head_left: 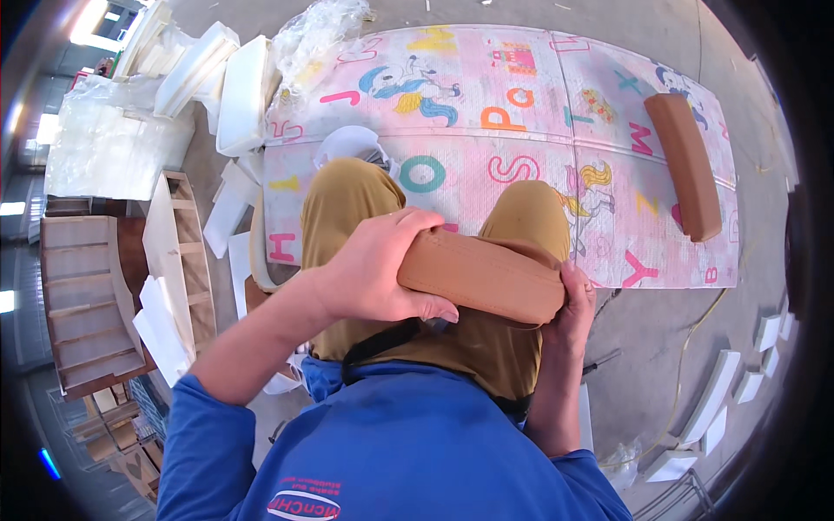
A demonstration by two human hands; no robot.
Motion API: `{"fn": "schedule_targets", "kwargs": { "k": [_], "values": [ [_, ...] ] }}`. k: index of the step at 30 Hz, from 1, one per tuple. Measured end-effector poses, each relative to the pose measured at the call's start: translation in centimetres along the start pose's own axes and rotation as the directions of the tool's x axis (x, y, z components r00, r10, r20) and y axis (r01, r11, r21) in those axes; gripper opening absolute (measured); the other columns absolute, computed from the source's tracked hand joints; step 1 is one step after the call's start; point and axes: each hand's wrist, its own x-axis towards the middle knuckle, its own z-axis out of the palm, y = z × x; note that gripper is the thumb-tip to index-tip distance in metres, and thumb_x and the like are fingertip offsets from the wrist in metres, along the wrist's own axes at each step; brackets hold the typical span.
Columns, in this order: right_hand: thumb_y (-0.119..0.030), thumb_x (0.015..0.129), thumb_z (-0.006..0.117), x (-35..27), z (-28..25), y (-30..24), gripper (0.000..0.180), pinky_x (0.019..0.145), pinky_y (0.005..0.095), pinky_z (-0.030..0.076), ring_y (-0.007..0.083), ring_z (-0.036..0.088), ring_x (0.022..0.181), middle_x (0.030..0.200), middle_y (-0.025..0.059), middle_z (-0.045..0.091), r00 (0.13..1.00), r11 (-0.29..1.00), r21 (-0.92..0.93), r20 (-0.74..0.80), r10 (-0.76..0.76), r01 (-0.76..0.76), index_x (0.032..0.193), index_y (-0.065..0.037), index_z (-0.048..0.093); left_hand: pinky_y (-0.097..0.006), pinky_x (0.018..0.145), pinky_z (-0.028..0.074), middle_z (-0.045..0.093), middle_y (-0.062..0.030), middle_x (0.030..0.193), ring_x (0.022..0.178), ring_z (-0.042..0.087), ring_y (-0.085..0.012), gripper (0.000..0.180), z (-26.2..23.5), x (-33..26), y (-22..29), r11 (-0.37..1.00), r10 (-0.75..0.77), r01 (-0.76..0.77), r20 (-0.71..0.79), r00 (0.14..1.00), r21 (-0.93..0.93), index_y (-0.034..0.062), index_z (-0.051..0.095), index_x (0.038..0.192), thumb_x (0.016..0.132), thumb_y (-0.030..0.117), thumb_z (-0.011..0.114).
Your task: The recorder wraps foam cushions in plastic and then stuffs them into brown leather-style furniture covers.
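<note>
Across my lap lies a tan upholstered cushion piece (482, 276), long and padded, with a stitched seam along its length. My left hand (382, 269) is wrapped over its left end, the thumb along the near side. At the other end, my right hand (573, 304) grips the cushion piece's right edge, its fingers partly hidden behind the padding. A second long brown upholstered piece (686, 165), slightly curved, rests on the right part of the patterned play mat (521, 165) in front of me.
To the left stand white foam blocks (245, 95), crumpled clear plastic (317, 43) and open wooden frames (91, 291). A white round object (347, 143) lies on the mat beyond my left knee. White foam strips (711, 399) and a yellow hose or cord (695, 334) are on the floor at right.
</note>
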Motion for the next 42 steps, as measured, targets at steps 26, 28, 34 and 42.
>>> {"fn": "schedule_targets", "kwargs": {
  "k": [26, 28, 34, 42],
  "values": [
    [-0.017, 0.091, 0.053, 0.2, -1.9, -0.2, 0.018, 0.070, 0.0311, 0.053, 0.0173, 0.063, 0.074, 0.081, 0.0081, 0.063, 1.000, 0.997, 0.074, -0.021, 0.007, -0.005, 0.088, 0.000, 0.059, -0.050, 0.105, 0.026, 0.040, -0.0191, 0.137, 0.125, 0.041, -0.0343, 0.082, 4.8, 3.5, 6.9, 0.920, 0.333, -0.335, 0.045, 0.942, 0.202, 0.0007, 0.043, 0.131, 0.067, 0.038, 0.078],
    [-0.021, 0.092, 0.052, -0.2, -1.0, -0.9, 0.024, 0.072, 0.0333, 0.054, 0.0208, 0.065, 0.079, 0.087, 0.0105, 0.065, 0.991, 0.997, 0.058, -0.113, 0.066, -0.059, 0.095, 0.002, 0.060, -0.048, 0.106, 0.027, 0.035, -0.0218, 0.141, 0.131, 0.034, -0.0361, 0.100, 1.2, 0.2, 4.0, 0.962, 0.265, -0.271, -0.283, 0.922, 0.017, 0.0001, 0.034, 0.137, 0.059, 0.041, 0.083],
    [-0.018, 0.092, 0.051, -0.9, -6.6, -3.3, 0.019, 0.058, 0.0279, 0.053, 0.0170, 0.065, 0.070, 0.081, 0.0069, 0.066, 0.990, 0.998, -0.033, -0.137, 0.042, -0.047, 0.089, -0.002, 0.061, -0.042, 0.100, 0.036, 0.047, -0.0165, 0.127, 0.117, 0.045, -0.0348, 0.091, 3.4, 0.2, -4.2, 0.975, 0.216, -0.222, -0.263, 0.941, 0.006, 0.0046, 0.042, 0.134, 0.059, 0.031, 0.085],
    [-0.031, 0.094, 0.054, -5.2, -5.9, -6.6, 0.036, 0.078, 0.0301, 0.046, 0.0173, 0.059, 0.093, 0.098, 0.0097, 0.062, 0.862, 0.434, -0.855, 0.032, -0.505, 0.286, 0.103, 0.004, 0.058, -0.046, 0.090, 0.037, 0.053, -0.0172, 0.117, 0.106, 0.049, -0.0380, 0.069, 3.6, 0.7, 1.3, 0.922, 0.384, -0.359, -0.229, 0.894, 0.143, 0.0026, 0.049, 0.123, 0.063, 0.022, 0.078]
  ]
}}
